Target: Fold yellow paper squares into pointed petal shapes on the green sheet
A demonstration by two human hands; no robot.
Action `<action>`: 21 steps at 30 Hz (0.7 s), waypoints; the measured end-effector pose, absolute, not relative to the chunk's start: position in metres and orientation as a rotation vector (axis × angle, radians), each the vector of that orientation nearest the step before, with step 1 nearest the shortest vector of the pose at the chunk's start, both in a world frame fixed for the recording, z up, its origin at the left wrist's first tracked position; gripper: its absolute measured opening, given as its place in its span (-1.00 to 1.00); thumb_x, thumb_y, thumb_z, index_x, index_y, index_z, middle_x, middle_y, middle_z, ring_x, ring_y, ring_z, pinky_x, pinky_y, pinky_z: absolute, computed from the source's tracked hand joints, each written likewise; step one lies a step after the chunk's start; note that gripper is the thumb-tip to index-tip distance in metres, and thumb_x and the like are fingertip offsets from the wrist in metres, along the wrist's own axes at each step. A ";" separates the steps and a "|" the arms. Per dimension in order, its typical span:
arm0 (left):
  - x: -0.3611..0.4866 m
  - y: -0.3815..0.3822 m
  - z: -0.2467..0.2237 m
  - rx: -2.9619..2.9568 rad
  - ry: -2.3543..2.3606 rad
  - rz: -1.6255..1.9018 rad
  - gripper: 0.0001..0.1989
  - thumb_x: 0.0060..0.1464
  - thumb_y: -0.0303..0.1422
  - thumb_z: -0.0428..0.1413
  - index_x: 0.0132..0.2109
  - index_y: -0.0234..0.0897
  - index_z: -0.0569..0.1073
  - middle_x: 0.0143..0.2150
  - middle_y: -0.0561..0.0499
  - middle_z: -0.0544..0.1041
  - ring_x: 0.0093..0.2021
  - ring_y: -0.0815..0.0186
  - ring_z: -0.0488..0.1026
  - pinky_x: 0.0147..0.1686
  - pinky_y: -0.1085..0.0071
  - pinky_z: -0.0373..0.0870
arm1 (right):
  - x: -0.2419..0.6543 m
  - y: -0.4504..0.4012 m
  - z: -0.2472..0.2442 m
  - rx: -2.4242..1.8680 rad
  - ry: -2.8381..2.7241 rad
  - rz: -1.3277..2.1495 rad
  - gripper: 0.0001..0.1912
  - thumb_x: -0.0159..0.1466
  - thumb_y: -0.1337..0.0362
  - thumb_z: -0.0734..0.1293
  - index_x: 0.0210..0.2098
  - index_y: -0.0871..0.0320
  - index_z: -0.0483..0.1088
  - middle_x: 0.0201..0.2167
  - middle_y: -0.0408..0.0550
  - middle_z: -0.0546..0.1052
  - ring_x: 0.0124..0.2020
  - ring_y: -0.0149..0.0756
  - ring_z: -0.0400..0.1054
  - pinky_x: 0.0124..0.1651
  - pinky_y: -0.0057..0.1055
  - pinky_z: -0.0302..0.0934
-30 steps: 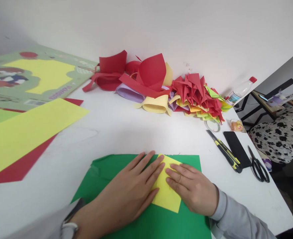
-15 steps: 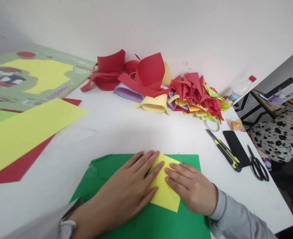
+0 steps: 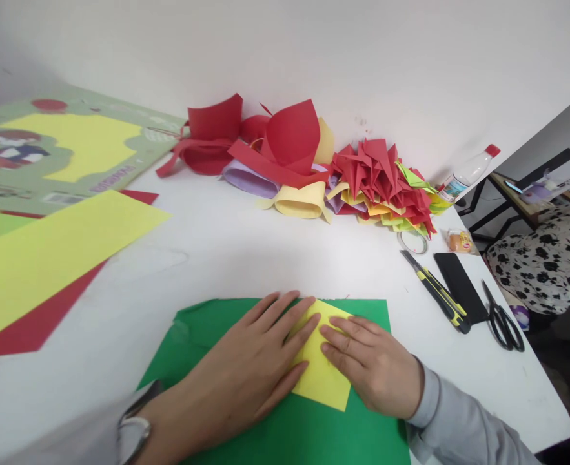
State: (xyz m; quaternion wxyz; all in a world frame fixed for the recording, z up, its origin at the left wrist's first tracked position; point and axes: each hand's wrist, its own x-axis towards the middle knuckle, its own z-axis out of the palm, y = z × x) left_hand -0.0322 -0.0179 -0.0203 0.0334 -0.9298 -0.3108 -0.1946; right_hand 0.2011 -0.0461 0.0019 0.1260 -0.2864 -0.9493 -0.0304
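Note:
A small piece of yellow paper (image 3: 324,381) lies on a large green sheet (image 3: 352,436) at the front of the table. My left hand (image 3: 265,355) rests across the paper's left side with the fingers stretched out. On its right side, the fingertips of my right hand (image 3: 372,361) press flat near the upper middle. Both hands cover parts of the yellow paper's edges, so I cannot tell fully how it is folded. The green sheet's upper left corner is creased.
Leftward lie yellow sheets (image 3: 62,258), a red sheet (image 3: 47,329) and a printed pad (image 3: 159,123). Red paper shapes (image 3: 292,139) and folded red pieces (image 3: 372,171) line the wall. Rightward are a box cutter (image 3: 434,290), scissors (image 3: 502,323), tape (image 3: 413,242) and a bottle (image 3: 471,169).
My left hand's fingers have shifted slightly on the yellow paper, the index fingertip moving a little right. My right hand has stayed in place.

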 end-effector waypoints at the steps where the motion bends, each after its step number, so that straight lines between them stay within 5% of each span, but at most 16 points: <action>1: -0.033 -0.017 -0.019 -2.860 -0.950 -0.597 -0.59 0.28 -0.22 -0.10 0.11 -0.32 0.45 0.15 -0.24 0.44 0.17 -0.05 0.31 0.14 0.01 0.21 | 0.201 -0.046 0.002 -0.836 -2.763 -0.095 -0.63 0.36 0.44 0.09 0.05 0.32 0.40 0.14 0.05 0.44 0.21 -0.08 0.25 0.18 -0.12 0.27; 8: -0.037 -0.013 -0.015 -2.827 -0.891 -0.531 -0.59 0.21 -0.24 -0.02 0.13 -0.31 0.39 0.16 -0.33 0.38 0.13 -0.08 0.34 0.02 0.04 0.34 | 0.201 -0.046 0.002 -0.835 -2.764 -0.146 -0.63 0.36 0.43 0.09 0.04 0.31 0.40 0.14 0.02 0.44 0.20 -0.09 0.26 0.18 -0.15 0.26; 21: -0.035 -0.013 -0.011 -2.879 -0.922 -0.555 -0.59 0.25 -0.21 -0.05 0.07 -0.36 0.46 0.11 -0.27 0.46 0.11 -0.07 0.34 0.05 0.03 0.31 | 0.201 -0.045 0.004 -0.806 -2.708 -0.115 -0.66 0.37 0.44 0.10 0.00 0.35 0.43 0.09 0.07 0.49 0.17 -0.07 0.29 0.14 -0.14 0.30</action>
